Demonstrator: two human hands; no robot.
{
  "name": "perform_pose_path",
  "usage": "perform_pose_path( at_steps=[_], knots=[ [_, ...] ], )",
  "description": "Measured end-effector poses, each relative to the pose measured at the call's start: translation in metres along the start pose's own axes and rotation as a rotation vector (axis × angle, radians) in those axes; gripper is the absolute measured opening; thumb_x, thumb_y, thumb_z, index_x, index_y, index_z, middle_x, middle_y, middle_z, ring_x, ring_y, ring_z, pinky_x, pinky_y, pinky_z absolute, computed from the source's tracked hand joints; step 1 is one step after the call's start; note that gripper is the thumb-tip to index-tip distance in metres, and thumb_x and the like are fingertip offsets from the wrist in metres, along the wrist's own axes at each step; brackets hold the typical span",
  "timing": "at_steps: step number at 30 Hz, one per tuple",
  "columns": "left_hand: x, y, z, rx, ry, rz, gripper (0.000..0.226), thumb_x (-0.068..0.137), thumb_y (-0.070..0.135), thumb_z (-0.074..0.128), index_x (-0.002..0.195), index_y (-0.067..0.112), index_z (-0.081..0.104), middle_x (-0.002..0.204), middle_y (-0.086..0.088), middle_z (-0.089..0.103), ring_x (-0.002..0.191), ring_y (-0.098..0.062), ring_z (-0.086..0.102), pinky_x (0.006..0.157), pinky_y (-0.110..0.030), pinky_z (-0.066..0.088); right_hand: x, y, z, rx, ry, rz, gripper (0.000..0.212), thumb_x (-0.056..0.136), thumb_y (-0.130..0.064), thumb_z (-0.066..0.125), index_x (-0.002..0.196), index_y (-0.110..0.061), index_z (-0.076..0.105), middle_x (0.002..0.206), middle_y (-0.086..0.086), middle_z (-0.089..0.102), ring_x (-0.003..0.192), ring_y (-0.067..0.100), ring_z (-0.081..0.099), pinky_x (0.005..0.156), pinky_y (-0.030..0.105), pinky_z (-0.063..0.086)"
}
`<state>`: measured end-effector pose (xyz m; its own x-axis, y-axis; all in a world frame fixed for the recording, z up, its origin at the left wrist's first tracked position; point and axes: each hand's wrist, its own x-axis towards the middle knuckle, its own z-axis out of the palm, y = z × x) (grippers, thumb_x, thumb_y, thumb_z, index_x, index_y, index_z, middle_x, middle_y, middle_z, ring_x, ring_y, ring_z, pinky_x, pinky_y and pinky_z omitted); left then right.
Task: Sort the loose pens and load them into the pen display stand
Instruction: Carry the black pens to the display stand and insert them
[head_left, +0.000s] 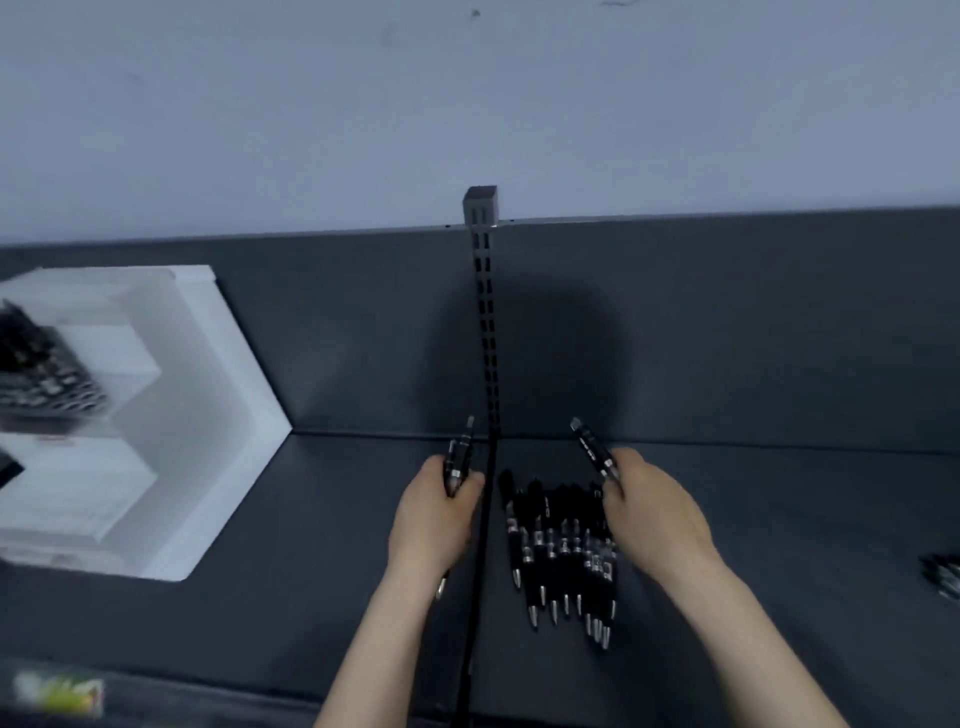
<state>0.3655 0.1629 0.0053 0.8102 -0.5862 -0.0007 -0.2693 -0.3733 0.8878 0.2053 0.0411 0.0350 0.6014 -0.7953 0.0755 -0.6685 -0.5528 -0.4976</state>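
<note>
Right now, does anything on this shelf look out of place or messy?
Mostly tidy: the row of black pens lies side by side, tips toward the camera. The odd bit is a few stray pens lying alone at the far right edge, apart from the row. The white display stand sits left.

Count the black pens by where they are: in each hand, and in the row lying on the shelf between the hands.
Left hand: 1 pen
Right hand: 1 pen
Row on the shelf: about 8, overlapping
Total: about 10
</note>
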Motion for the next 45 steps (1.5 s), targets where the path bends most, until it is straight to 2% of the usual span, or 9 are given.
perform_pose_path(
  at_steps=[9,15,19,22,29,33,38,42,45],
  knots=[
    [-0.031,-0.026,-0.074,0.068,0.247,-0.109,0.016,0.085,0.034,0.065,0.081,0.023,0.054,0.066,0.008,0.057,0.063,-0.023,0.057,0.068,-0.048,0.056,0.002,-0.068,0.027,0.090,-0.178,-0.315,0.021,0.095,-0.016,0.044,0.115,-0.018,0.051,0.099,0.003,0.061,0.090,0.024,0.057,0.071,0.035,0.045],
    [-0.064,-0.050,-0.131,0.072,0.378,-0.130,0.016,0.088,0.033,0.062,0.083,0.020,0.056,0.068,0.002,0.058,0.066,-0.028,0.060,0.071,-0.048,0.055,-0.026,-0.122,0.050,0.128,-0.216,-0.437,0.018,0.096,-0.022,0.047,0.113,-0.022,0.053,0.092,-0.001,0.061,0.084,0.020,0.057,0.071,0.035,0.047],
    [-0.083,-0.071,-0.170,0.023,0.404,-0.114,0.012,0.089,0.031,0.061,0.083,0.023,0.055,0.067,0.003,0.056,0.062,-0.022,0.056,0.066,-0.042,0.052,-0.050,-0.158,0.067,0.102,-0.218,-0.455,0.019,0.095,-0.025,0.049,0.113,-0.024,0.053,0.096,-0.002,0.063,0.090,0.023,0.059,0.069,0.034,0.045],
    [-0.098,-0.092,-0.207,0.022,0.409,-0.097,0.010,0.088,0.030,0.061,0.082,0.025,0.056,0.068,0.007,0.056,0.068,-0.020,0.056,0.065,-0.035,0.045,-0.072,-0.194,0.084,0.114,-0.213,-0.465,0.016,0.095,-0.024,0.049,0.110,-0.025,0.054,0.087,-0.006,0.060,0.081,0.019,0.055,0.063,0.032,0.041],
    [-0.138,-0.150,-0.322,-0.011,0.517,-0.085,0.009,0.087,0.029,0.063,0.080,0.027,0.057,0.065,0.007,0.058,0.062,-0.018,0.056,0.064,-0.036,0.047,-0.135,-0.301,0.128,0.225,-0.257,-0.523,0.007,0.093,-0.025,0.050,0.092,-0.021,0.056,0.074,-0.005,0.059,0.072,0.018,0.055,0.065,0.036,0.046],
    [-0.149,-0.179,-0.368,-0.027,0.520,-0.080,0.009,0.085,0.031,0.063,0.079,0.031,0.057,0.062,0.008,0.056,0.061,-0.021,0.056,0.065,-0.041,0.051,-0.161,-0.338,0.154,0.244,-0.262,-0.521,0.008,0.094,-0.025,0.051,0.086,-0.025,0.053,0.067,-0.007,0.054,0.065,0.012,0.050,0.056,0.029,0.038],
    [-0.148,-0.208,-0.392,-0.093,0.501,-0.110,0.010,0.084,0.030,0.064,0.076,0.032,0.058,0.056,0.008,0.053,0.058,-0.020,0.051,0.062,-0.039,0.047,-0.178,-0.367,0.178,0.262,-0.303,-0.487,0.006,0.094,-0.025,0.052,0.094,-0.030,0.055,0.072,-0.009,0.057,0.070,0.011,0.054,0.063,0.031,0.045],
    [-0.133,-0.221,-0.396,-0.155,0.492,-0.126,0.009,0.084,0.022,0.067,0.078,0.026,0.062,0.062,0.007,0.058,0.060,-0.014,0.052,0.065,-0.037,0.047,-0.176,-0.388,0.194,0.282,-0.354,-0.453,0.020,0.094,-0.026,0.052,0.113,-0.030,0.057,0.089,-0.012,0.062,0.076,0.010,0.058,0.070,0.031,0.050],
    [-0.116,-0.226,-0.401,-0.204,0.452,-0.134,0.011,0.084,0.023,0.065,0.078,0.030,0.060,0.057,0.010,0.054,0.055,-0.016,0.049,0.059,-0.037,0.042,-0.167,-0.401,0.205,0.293,-0.372,-0.438,0.025,0.094,-0.027,0.052,0.118,-0.032,0.055,0.094,-0.014,0.062,0.076,0.007,0.056,0.070,0.027,0.049]
  ],
)
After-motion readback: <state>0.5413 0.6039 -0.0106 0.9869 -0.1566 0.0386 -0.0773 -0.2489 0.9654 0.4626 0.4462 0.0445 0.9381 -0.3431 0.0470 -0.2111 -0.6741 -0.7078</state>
